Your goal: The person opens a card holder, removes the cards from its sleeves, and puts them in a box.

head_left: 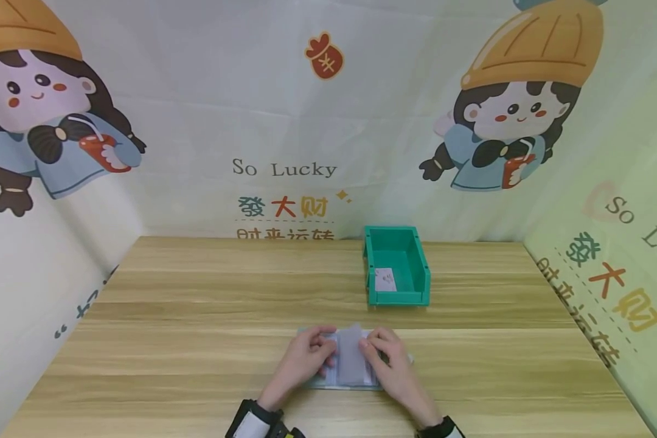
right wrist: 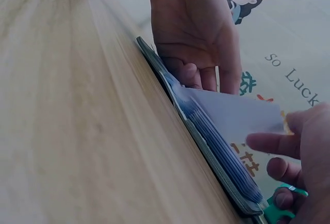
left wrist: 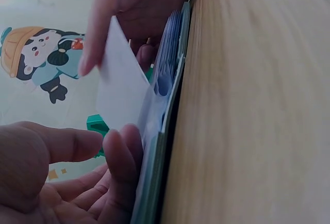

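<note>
"How does your booklet point(head_left: 328, 382) lie?"

"Open, well in from the table's point(head_left: 197, 340) far edge, long axis parallel to it; wood grain spans the gap to your green plastic bin point(head_left: 398, 298) there."

"Your fingers?"

"Your right hand point(head_left: 391, 359) pinches a thin, pale, raised leaf point(head_left: 351, 359); your left hand's point(head_left: 303, 356) fingers curve loosely beside it, released."

The raised page point(head_left: 351, 359) of the booklet point(right wrist: 191, 126) looks like thin, smooth, milky plastic. The storage bin point(head_left: 398, 298) is smooth moulded plastic, the tabletop point(head_left: 186, 340) smooth wood grain, the backdrop point(head_left: 197, 91) matt, lightly creased cloth.
</note>
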`<state>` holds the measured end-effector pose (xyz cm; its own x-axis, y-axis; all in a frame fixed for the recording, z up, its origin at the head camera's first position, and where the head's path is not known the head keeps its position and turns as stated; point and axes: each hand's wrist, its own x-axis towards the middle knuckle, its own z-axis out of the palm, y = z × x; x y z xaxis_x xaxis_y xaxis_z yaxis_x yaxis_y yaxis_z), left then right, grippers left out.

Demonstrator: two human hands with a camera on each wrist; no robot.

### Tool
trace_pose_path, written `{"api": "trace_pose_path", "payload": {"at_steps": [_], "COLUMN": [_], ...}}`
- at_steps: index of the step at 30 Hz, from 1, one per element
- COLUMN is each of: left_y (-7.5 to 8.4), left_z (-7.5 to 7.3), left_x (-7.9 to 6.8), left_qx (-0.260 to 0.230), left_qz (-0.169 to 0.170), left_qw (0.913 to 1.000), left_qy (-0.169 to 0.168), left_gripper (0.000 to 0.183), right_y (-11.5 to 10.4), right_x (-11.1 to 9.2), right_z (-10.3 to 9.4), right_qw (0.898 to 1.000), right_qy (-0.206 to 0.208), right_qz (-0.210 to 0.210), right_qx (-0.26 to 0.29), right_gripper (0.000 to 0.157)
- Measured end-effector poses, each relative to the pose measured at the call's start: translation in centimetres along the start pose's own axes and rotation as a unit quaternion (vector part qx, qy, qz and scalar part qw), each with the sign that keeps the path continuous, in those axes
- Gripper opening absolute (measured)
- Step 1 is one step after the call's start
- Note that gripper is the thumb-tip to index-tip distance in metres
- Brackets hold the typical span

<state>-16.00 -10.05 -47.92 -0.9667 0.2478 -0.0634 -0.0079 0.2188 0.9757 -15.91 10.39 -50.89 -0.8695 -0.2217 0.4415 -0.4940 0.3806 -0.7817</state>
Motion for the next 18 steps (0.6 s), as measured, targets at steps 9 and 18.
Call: {"api": "trace_pose_path", "payload": {"at_steps": [9, 18], "left_y": [0.26, 0.75], "left_z": [-0.34, -0.83], "left_x": [0.22, 0.25], "left_qx": [-0.009, 0.054], "left_qz": [0.017, -0.009], "left_qw": [0.9998, 0.9984], "left_qy": [0.005, 0.013], "left_gripper": [0.034, 0.044], "right_y": [0.04, -0.51], "right_x": [-0.18, -0.53], "right_z": [0.38, 0.48], "right_qw": [0.996, 0.994], "right_qy": [-0.033, -0.099], "right_qz": [-0.078, -0.037], "right_qx": [-0.01, -0.035], "right_gripper": [0.027, 0.027]}}
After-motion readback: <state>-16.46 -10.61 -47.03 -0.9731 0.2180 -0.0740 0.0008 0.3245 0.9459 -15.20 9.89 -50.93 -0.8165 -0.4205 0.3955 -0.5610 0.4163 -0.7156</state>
